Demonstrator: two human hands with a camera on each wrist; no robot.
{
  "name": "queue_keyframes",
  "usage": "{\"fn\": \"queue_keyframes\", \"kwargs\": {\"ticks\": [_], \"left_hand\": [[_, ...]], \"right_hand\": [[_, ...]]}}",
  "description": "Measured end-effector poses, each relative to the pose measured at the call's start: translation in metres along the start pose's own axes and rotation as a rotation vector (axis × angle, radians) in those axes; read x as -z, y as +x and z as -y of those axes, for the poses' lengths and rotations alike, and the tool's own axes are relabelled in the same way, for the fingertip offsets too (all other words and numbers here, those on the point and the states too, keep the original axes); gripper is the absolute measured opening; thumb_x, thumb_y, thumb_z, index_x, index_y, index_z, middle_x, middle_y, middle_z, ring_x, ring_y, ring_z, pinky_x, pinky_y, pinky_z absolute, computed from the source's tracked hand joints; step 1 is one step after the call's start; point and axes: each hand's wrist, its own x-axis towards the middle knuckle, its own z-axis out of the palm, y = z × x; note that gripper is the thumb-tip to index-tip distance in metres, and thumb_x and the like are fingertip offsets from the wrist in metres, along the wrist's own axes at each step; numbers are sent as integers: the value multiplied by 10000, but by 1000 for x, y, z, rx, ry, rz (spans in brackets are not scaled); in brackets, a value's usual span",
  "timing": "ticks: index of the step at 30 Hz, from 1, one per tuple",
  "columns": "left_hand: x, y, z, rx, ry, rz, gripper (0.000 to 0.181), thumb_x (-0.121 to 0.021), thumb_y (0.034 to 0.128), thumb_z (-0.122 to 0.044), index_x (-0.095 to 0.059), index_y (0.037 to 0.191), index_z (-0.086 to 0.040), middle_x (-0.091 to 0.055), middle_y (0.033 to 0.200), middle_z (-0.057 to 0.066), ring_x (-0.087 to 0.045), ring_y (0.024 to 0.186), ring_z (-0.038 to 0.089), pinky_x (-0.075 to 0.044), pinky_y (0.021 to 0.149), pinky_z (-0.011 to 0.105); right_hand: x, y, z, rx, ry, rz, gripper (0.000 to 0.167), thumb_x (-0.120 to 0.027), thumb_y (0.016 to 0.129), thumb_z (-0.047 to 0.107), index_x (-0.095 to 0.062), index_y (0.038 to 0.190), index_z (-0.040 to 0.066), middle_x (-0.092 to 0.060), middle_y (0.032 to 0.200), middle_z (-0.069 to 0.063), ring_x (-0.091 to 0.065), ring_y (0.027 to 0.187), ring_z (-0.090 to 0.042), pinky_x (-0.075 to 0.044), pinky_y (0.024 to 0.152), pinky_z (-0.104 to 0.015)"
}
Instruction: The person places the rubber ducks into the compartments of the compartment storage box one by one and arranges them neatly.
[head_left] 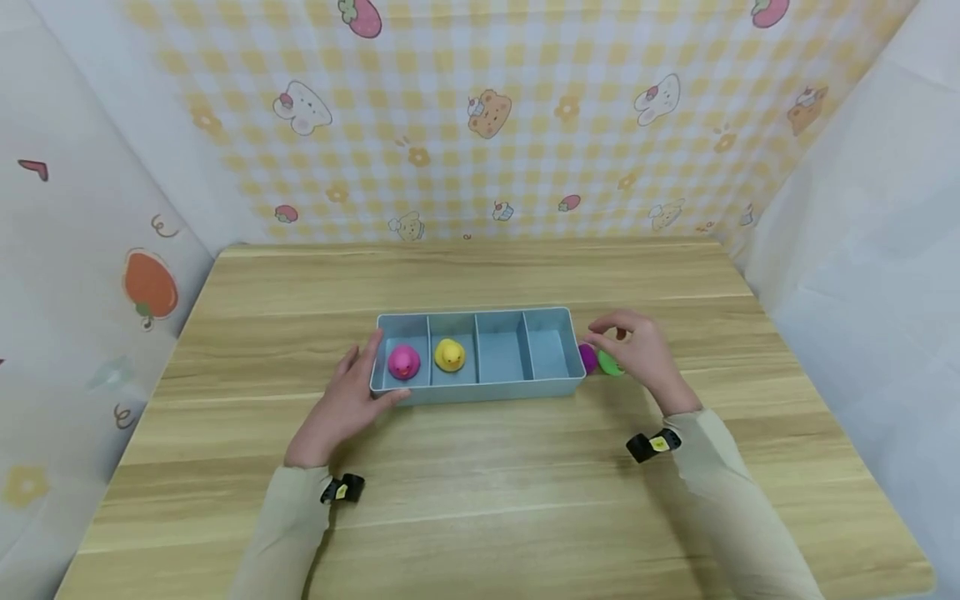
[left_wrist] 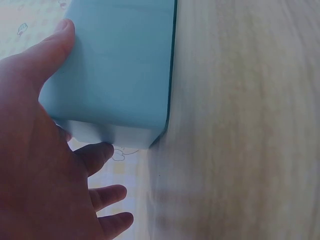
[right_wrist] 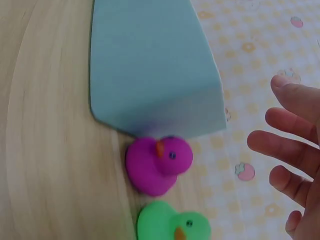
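A light blue divided box (head_left: 480,392) lies lengthwise on the table, with several compartments in a row. A pink rubber duck (head_left: 404,362) sits in the leftmost one and a yellow rubber duck (head_left: 450,355) in the compartment beside it. My left hand (head_left: 348,408) grips the box's left end, thumb along the front wall, index finger at the end wall. Past the right end, a purple rubber duck (right_wrist: 152,165) stands close to the box, a green rubber duck (right_wrist: 172,222) beside it. Above these two hovers my right hand (head_left: 633,350), fingers loosely bent and holding nothing.
The wooden table (head_left: 480,517) extends on all sides of the box. A checked cloth (head_left: 450,167) with cartoon prints hangs behind it, and pale cloth walls flank both sides. A dark band with a small device (head_left: 652,446) sits on each wrist.
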Motion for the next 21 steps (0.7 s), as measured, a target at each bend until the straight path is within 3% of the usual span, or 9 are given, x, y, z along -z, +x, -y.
{"fn": "queue_keyframes", "kwargs": {"ticks": [10,16,21], "left_hand": [[-1,1,2,12,-16,7,1038,-589,835,-631,29,1549,-199,-236,1555,217,-76,1432,479,-257,997,741],[-1,0,1,-2,-8,-11,1027,-605,845,-599,16,1550,-185,-251,1540,243,-93,1417,508,-255,992,745],[-1,0,1,5,-8,-9,1022,-604,847,-597,17,1550,-194,-250,1545,232,-90,1421,501,-257,990,746]], "right_hand": [[7,-12,-29,-28,-111,-4,219,-774,800,177,-739,967,40,-721,977,-114,-559,810,-262,-415,679,-288],[9,-16,-42,-52,-133,44,281,-771,800,215,-718,1032,67,-700,1066,-138,-554,903,-285,-339,864,-455],[8,-19,-52,-72,-169,94,328,-776,795,260,-704,1067,90,-671,1135,-143,-546,965,-308,-266,915,-535]]}}
